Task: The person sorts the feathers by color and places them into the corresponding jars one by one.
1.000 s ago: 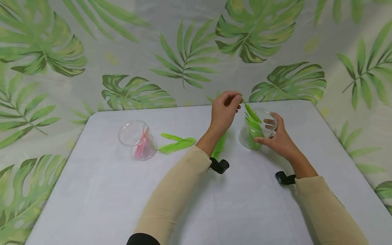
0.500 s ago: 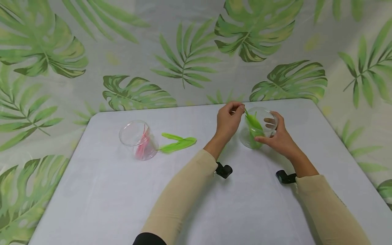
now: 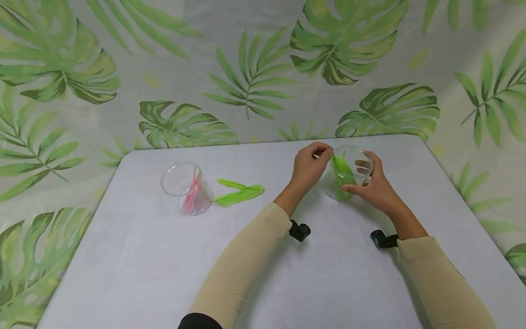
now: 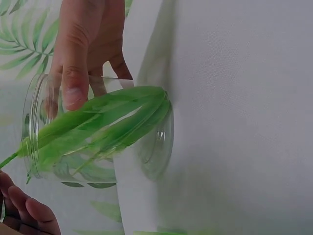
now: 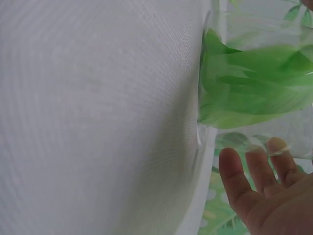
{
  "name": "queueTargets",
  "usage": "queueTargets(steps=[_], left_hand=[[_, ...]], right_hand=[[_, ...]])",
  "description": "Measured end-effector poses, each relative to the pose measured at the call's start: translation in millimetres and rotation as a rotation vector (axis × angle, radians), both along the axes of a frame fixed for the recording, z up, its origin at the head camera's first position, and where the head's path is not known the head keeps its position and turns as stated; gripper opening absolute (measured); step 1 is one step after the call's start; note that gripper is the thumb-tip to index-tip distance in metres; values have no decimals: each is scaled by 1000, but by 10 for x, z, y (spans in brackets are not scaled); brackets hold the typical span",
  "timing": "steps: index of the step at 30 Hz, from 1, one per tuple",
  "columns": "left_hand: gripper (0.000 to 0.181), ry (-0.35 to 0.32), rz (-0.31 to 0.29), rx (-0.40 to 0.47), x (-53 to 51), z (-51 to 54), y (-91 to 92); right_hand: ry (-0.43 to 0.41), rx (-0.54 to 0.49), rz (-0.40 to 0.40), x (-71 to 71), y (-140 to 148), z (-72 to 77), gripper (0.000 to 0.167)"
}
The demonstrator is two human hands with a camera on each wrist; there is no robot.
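In the head view a clear plastic jar (image 3: 361,161) stands on the table at the right. My right hand (image 3: 371,183) grips its side, thumb in front and fingers behind. Several green feathers (image 4: 112,115) lean inside the jar, quills toward the mouth. At the rim, my left hand (image 3: 308,165) has thumb and forefinger together on the quill end of a green feather. The left wrist view shows that quill (image 4: 9,160) sticking out past the rim beside the left fingers. The right wrist view shows the right hand (image 5: 274,196) with fingers against the jar wall.
A second clear jar (image 3: 181,185), holding pink feathers (image 3: 192,196), stands at the table's left. Between the jars lie green feathers (image 3: 240,193). The white table (image 3: 337,278) meets a leaf-print cloth (image 3: 255,59) behind.
My left hand has come down and slightly right to the jar's rim, lowering the green feather inside. The right hand and jar have stayed put.
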State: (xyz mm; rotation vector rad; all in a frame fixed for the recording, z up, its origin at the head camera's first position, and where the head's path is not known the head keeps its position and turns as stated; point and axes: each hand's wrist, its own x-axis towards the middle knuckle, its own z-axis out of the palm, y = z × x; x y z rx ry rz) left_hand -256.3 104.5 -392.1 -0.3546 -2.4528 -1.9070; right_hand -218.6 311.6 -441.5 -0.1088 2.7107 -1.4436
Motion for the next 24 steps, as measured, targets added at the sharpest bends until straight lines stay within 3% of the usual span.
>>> queueTargets(steps=[7,14,24], left_hand=[[22,80,-76,-162,27,-18,-13],[26,110,-102,-222,53,-30,-89],[25,100,-139,-300,-12,-78,-473]], right_hand=[[-12,0,1,16,-4,18,114],[-5,-1,7,9,10,-8,114],[-7,2,-1,9,16,-9,116]])
